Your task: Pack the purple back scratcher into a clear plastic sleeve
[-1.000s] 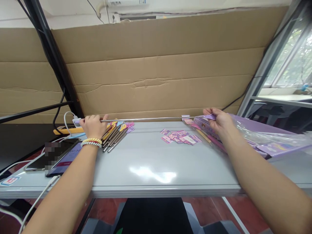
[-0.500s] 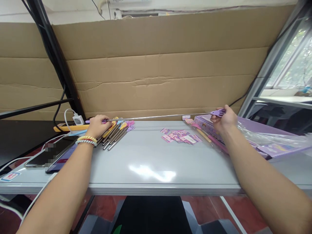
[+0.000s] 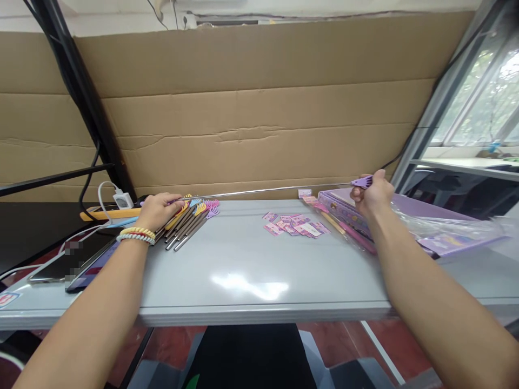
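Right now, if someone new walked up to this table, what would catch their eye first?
Probably the thin metal rod, spanning between the left hand and the right hand, with a purple claw at its right end. Next might be the bunch of sticks with bright claw-shaped tips, on the table beside the left hand. Small purple cards lie scattered right of the table's middle.

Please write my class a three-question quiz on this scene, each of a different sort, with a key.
1. What stretches between the left hand and the right hand?
2. True or false: both wrists wear bracelets.
3. The hand-shaped end held at the right hand is: (a) yellow, (b) purple, (c) blue?

Key: 1. A thin silvery rod. 2. False; the bracelets are on the left wrist only. 3. b.
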`<state>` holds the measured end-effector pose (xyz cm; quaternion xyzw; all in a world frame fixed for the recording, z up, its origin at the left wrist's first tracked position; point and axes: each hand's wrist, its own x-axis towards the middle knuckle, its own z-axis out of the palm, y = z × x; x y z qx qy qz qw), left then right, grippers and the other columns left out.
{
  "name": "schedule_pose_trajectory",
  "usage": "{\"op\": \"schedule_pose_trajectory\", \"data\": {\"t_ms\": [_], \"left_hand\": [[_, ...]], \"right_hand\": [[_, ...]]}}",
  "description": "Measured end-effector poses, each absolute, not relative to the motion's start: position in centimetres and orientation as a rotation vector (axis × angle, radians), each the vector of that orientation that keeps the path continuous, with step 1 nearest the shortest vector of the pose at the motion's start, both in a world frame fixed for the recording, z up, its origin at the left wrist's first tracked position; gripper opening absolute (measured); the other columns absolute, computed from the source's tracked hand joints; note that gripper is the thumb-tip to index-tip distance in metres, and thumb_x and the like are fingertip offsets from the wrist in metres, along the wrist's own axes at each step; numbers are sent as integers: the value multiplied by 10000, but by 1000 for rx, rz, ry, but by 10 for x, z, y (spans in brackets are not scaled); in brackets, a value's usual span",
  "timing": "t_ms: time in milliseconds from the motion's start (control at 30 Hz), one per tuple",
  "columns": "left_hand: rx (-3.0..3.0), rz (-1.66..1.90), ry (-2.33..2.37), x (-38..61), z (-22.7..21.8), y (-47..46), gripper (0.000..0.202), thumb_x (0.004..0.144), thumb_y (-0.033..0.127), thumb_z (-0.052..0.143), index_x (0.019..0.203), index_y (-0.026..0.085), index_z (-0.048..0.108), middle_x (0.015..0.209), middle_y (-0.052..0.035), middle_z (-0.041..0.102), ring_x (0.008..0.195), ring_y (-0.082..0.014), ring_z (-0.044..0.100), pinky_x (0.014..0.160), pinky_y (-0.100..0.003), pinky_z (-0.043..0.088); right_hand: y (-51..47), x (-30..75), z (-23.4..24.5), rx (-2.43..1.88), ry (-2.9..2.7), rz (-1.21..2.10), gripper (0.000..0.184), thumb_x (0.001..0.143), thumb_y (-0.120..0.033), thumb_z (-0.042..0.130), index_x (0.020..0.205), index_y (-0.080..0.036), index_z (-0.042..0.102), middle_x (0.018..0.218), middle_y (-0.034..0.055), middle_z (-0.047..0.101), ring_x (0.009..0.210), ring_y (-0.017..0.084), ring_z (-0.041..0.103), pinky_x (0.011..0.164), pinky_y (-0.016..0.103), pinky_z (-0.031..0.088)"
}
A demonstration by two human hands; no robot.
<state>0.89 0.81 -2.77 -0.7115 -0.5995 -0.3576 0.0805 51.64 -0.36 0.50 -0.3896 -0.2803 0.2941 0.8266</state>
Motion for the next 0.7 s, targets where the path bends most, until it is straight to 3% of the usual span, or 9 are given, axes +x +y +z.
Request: {"op": "schedule_pose_trajectory", "data": {"t_ms": [133,300,367,533,700], "left_hand": [[-2008,-981,-1693,20,-18,2,323,800,441,473,890,245,712,917,-48,720,901,-240,628,790,-353,440],[-2079,-836,-1418,84,-16,-14,393,879,468,366,954,254,687,901,-53,706,868,-213,624,707,-306,394],[-2094,-760,-1359,116,-20,-22,419,899,484,338,951,252,683,825,-61,692,787,-203,616,638,-299,361],[-2197,-713,-1191,153,-30,-38,428,924,461,307,879,230,664,741,-60,652,668,-166,568,582,-285,327],[-2245,-718,-1150,151,-32,-38,398,918,447,332,870,220,655,724,-65,632,654,-165,560,594,-289,356]], "right_hand": [[-2,517,5,-896,-678,553,360,981,-352,255,747,-172,462,415,-26,496,259,56,326,310,182,194],[-10,455,-10,-992,-1253,686,425,864,-555,454,692,-168,490,393,-27,496,281,62,348,304,189,241],[-20,415,-21,-980,-1549,774,391,819,-570,514,754,-185,492,426,-35,524,313,77,386,320,197,271],[-43,359,-42,-782,-1954,917,306,879,-532,418,950,-235,410,632,-38,607,409,88,440,423,226,353],[-40,372,-44,-893,-2066,718,298,892,-513,391,939,-222,435,663,-20,597,497,108,477,509,250,372]]}}
